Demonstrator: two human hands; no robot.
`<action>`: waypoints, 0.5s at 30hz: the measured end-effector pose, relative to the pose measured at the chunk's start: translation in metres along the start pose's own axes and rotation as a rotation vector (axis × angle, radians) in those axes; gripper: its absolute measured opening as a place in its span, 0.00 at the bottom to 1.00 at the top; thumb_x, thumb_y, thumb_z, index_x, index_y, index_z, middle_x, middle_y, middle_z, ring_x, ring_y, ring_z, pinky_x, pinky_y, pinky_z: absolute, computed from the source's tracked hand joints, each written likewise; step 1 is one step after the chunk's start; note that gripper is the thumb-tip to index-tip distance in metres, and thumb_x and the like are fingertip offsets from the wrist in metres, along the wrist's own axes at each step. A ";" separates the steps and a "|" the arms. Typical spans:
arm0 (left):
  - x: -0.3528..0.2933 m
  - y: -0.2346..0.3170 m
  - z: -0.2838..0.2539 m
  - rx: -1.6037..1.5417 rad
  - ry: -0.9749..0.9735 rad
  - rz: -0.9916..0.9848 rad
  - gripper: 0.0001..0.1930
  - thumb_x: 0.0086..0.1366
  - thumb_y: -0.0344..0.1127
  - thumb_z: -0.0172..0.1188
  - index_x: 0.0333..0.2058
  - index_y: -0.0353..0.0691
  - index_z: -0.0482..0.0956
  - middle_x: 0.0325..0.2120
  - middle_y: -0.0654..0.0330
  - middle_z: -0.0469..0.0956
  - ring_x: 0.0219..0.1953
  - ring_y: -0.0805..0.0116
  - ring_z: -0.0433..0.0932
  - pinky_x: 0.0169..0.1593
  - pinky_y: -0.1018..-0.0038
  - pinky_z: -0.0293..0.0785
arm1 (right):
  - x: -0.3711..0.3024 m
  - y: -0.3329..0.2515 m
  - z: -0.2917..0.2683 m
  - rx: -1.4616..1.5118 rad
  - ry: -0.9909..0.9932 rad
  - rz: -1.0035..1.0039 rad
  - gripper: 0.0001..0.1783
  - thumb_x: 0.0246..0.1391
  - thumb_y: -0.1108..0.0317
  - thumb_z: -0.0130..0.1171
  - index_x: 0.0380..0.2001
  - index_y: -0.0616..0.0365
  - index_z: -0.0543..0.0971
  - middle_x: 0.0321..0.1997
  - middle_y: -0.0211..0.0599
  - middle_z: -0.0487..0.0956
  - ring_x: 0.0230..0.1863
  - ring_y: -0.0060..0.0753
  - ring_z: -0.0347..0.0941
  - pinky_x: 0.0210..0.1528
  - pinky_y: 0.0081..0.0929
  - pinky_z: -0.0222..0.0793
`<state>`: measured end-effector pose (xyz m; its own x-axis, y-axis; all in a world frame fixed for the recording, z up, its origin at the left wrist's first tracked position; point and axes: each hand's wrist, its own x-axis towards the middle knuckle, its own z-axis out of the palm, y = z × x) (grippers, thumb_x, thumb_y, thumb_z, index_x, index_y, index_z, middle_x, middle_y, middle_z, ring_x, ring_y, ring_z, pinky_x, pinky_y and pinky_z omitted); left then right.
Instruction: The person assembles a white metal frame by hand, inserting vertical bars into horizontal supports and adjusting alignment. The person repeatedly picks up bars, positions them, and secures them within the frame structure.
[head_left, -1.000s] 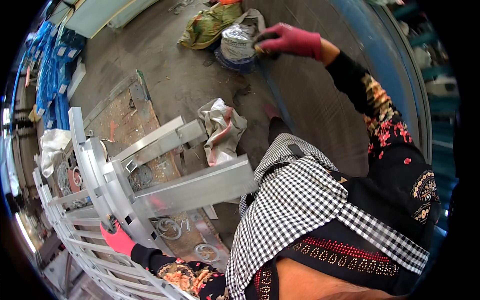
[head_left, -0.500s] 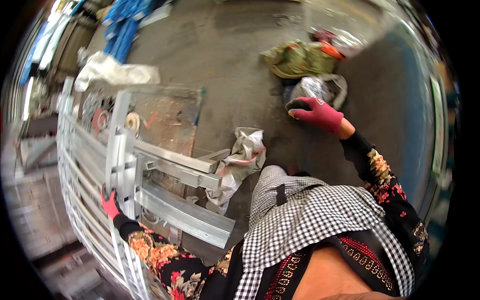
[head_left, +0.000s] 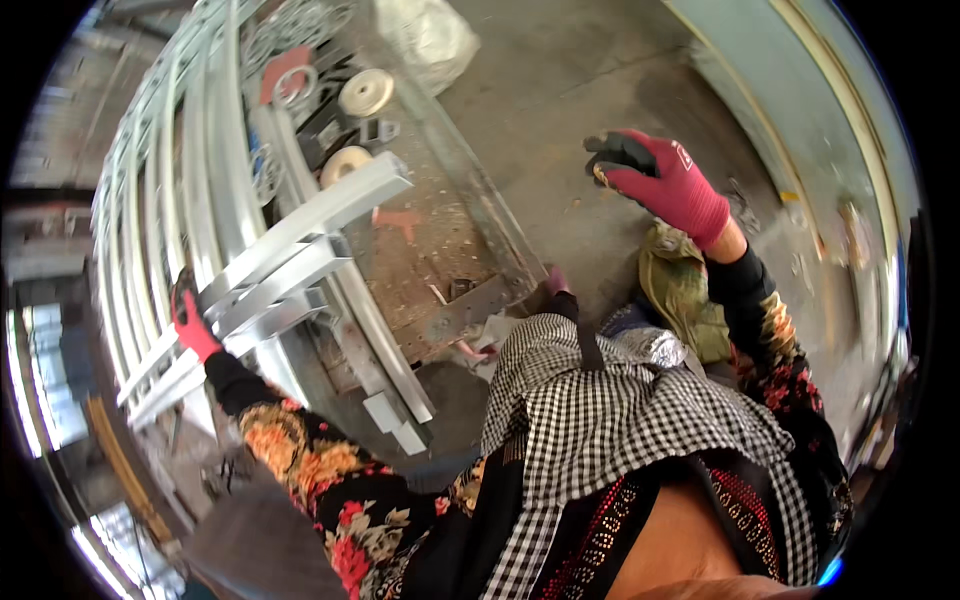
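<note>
My left hand (head_left: 196, 328), in a red and black work glove, is closed around one of the silver metal bars (head_left: 305, 225) that lie crosswise over a rack of long bars (head_left: 205, 150). The fingertips are partly lost against the metal. Out to the right, my right hand (head_left: 660, 180), gloved the same way, is raised over the floor. Its fingers are loosely bent and apart from the thumb, with nothing seen between them. Two narrower metal profiles (head_left: 375, 345) stick out toward me below the crosswise bars.
A worn board (head_left: 455, 235) left of centre carries cream rolls (head_left: 366, 92) and metal rings (head_left: 293, 86). Beyond lies a white plastic sack (head_left: 425, 40). An olive-green bag (head_left: 680, 285) and a shiny silver bundle (head_left: 652, 346) are by my right side. A pale panel (head_left: 790, 90) stands far right.
My view has swung left and my body has turned, so the rack and board appear larger and nearer. My left hand stays on the metal bars; my right hand remains raised.
</note>
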<state>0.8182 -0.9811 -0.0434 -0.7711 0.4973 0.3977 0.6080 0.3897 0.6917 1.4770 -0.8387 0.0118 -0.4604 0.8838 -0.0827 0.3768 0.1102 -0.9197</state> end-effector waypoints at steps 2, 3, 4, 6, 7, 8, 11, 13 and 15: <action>-0.004 0.016 0.001 -0.078 -0.002 0.079 0.21 0.61 0.43 0.57 0.48 0.36 0.75 0.44 0.54 0.76 0.43 0.63 0.74 0.49 0.70 0.68 | 0.044 -0.012 -0.012 -0.047 -0.051 -0.136 0.21 0.50 0.66 0.60 0.48 0.63 0.73 0.32 0.29 0.79 0.30 0.15 0.71 0.33 0.18 0.69; -0.010 0.032 -0.002 -0.054 0.016 0.132 0.20 0.61 0.43 0.57 0.47 0.36 0.75 0.44 0.54 0.76 0.43 0.63 0.74 0.49 0.70 0.68 | 0.065 -0.011 -0.008 -0.053 -0.059 -0.270 0.21 0.50 0.66 0.60 0.48 0.62 0.73 0.32 0.29 0.79 0.29 0.15 0.71 0.32 0.18 0.69; -0.019 0.048 0.001 -0.107 0.066 0.022 0.20 0.61 0.43 0.57 0.48 0.36 0.75 0.43 0.55 0.76 0.42 0.64 0.74 0.48 0.71 0.68 | 0.082 -0.013 -0.008 -0.051 -0.085 -0.360 0.21 0.50 0.66 0.60 0.48 0.62 0.73 0.33 0.30 0.80 0.29 0.16 0.71 0.32 0.18 0.69; -0.034 0.087 -0.002 -0.067 0.150 -0.141 0.20 0.62 0.42 0.57 0.48 0.34 0.74 0.42 0.54 0.76 0.40 0.66 0.74 0.48 0.72 0.68 | 0.126 -0.046 -0.001 -0.016 -0.255 -0.196 0.22 0.50 0.65 0.60 0.48 0.63 0.73 0.33 0.33 0.80 0.29 0.17 0.72 0.32 0.20 0.70; -0.056 0.134 0.014 0.050 0.219 -0.201 0.22 0.62 0.43 0.56 0.48 0.31 0.72 0.42 0.53 0.76 0.40 0.66 0.73 0.48 0.72 0.67 | 0.148 -0.057 0.000 -0.021 -0.324 -0.124 0.22 0.50 0.65 0.60 0.47 0.63 0.73 0.34 0.34 0.80 0.29 0.18 0.72 0.33 0.20 0.70; -0.069 0.140 0.016 -0.120 0.285 -0.245 0.23 0.63 0.43 0.56 0.49 0.30 0.71 0.43 0.52 0.75 0.42 0.65 0.73 0.49 0.72 0.67 | 0.170 -0.057 0.006 0.024 -0.393 -0.173 0.23 0.50 0.62 0.61 0.47 0.63 0.73 0.34 0.35 0.80 0.30 0.22 0.74 0.35 0.24 0.70; -0.108 0.169 0.021 -0.321 0.344 -0.290 0.25 0.65 0.44 0.54 0.53 0.29 0.68 0.51 0.50 0.70 0.54 0.60 0.68 0.55 0.66 0.64 | 0.234 -0.051 0.028 -0.045 -0.500 -0.467 0.24 0.49 0.59 0.61 0.46 0.63 0.73 0.34 0.37 0.80 0.31 0.26 0.75 0.36 0.26 0.71; -0.145 0.180 0.030 -0.497 0.323 -0.143 0.26 0.66 0.41 0.52 0.56 0.28 0.62 0.53 0.46 0.67 0.55 0.55 0.67 0.55 0.62 0.65 | 0.274 -0.044 0.047 0.044 -0.614 -0.580 0.24 0.49 0.57 0.61 0.45 0.61 0.74 0.34 0.38 0.80 0.32 0.30 0.75 0.36 0.28 0.70; -0.165 0.226 0.047 -0.587 0.402 -0.359 0.26 0.66 0.41 0.52 0.55 0.28 0.63 0.53 0.46 0.67 0.52 0.55 0.70 0.54 0.62 0.67 | 0.304 -0.041 0.069 0.156 -0.732 -0.554 0.23 0.49 0.56 0.60 0.45 0.61 0.74 0.34 0.38 0.80 0.33 0.30 0.75 0.36 0.27 0.71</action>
<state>1.0917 -0.9383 0.0187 -0.9781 0.0572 0.2003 0.1972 -0.0548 0.9788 1.2661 -0.6060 -0.0022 -0.9545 0.2108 0.2111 -0.1362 0.3217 -0.9370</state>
